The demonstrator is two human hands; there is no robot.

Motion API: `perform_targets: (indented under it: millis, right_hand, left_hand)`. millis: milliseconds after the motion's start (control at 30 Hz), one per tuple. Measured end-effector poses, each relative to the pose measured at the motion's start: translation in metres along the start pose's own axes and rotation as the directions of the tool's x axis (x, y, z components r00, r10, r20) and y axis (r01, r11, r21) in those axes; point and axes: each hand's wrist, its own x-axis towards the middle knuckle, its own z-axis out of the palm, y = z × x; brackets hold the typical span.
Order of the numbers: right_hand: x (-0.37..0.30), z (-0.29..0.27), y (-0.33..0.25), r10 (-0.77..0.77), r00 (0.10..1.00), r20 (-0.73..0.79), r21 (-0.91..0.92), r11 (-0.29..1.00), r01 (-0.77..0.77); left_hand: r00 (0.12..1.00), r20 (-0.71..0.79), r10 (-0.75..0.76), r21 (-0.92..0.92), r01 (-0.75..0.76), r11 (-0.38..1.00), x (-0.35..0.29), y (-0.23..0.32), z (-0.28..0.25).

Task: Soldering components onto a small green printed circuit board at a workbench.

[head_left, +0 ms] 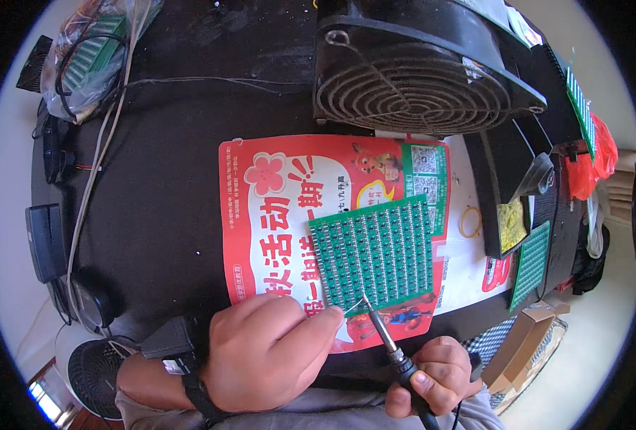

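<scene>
A green circuit board, covered with rows of small parts, lies tilted on a red and white printed sheet. My left hand is closed at the board's near left corner. Between its fingertips is a thin strand of solder wire, which reaches over the board's near edge. My right hand grips the dark handle of a soldering iron. The iron's tip meets the near edge of the board, close to the wire's end; whether they touch cannot be made out.
A large black fan with a wire guard stands beyond the board. On the right are an iron stand's yellow sponge and another green board. A plastic bag of boards, cables and a black adapter line the left side.
</scene>
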Motion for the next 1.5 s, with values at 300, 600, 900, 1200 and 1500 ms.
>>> perform_targets:
  millis: [300, 600, 900, 1200, 1500]
  right_hand:
    - [-0.003, 0.000, -0.001, 0.003, 1.000, -0.012, 0.008, 1.000, -0.003]
    - [-0.001, -0.002, -0.003, 0.024, 0.999, 0.038, 0.001, 1.000, -0.024]
    - [0.001, 0.000, -0.001, 0.009, 1.000, 0.006, 0.007, 1.000, -0.009]
    - [-0.016, 0.000, 0.006, -0.033, 0.997, -0.070, 0.103, 0.994, 0.040]
    - [-0.006, 0.009, 0.004, -0.029, 0.994, -0.102, 0.073, 0.997, 0.036]
  left_hand:
    - [1.000, 0.014, -0.012, -0.005, 0.012, 1.000, 0.001, 0.001, 0.003]
    - [0.999, -0.045, 0.000, 0.016, 0.000, 1.000, 0.001, 0.002, 0.006]
    - [0.999, -0.048, -0.003, 0.013, 0.004, 1.000, 0.001, 0.001, 0.008]
    - [1.000, -0.010, 0.002, 0.025, -0.002, 1.000, -0.001, 0.000, 0.008]
    - [1.000, 0.000, 0.005, 0.048, -0.005, 0.999, -0.003, -0.001, 0.009]
